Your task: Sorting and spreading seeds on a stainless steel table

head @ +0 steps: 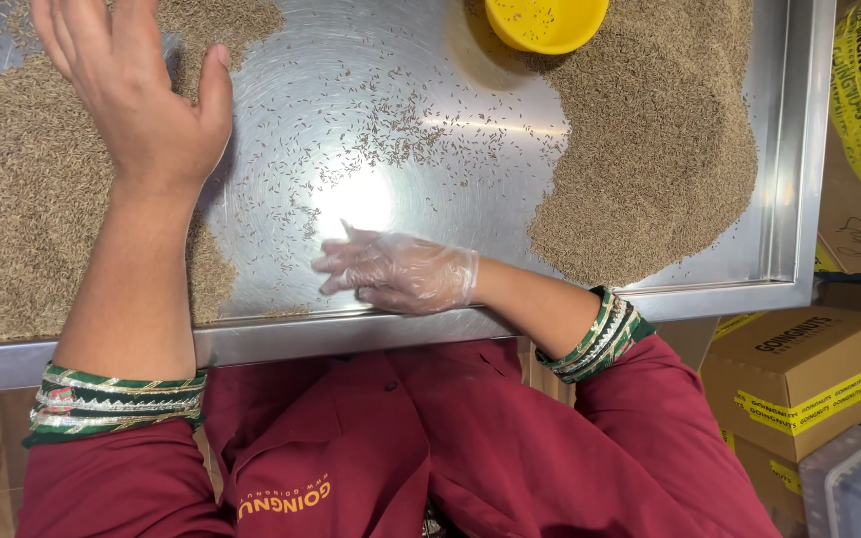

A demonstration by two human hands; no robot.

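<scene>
Head view: a steel tray with a raised rim fills the desk, and small brown seeds lie in it in two masses. One heap banks against the right rim, running from the far edge almost to the near edge. The other spread covers the left part down to the near rim. Between them the bare metal shines, flecked with loose seeds. A round yellow bowl sits at the far edge, touching the right heap — a few seeds cling inside it.

The left hand is bare, its grip wide and flat, fingers together, palm resting on the inner edge of the left spread; it holds nothing. The right hand wears a thin clear glove and lies near the near rim on the bare patch, fingers loosely curled and pointing left — whether any seeds are pinched there cannot be told.

Off the right edge stand cardboard boxes bound with yellow tape. Both maroon sleeves end in green and gold cuffs.
</scene>
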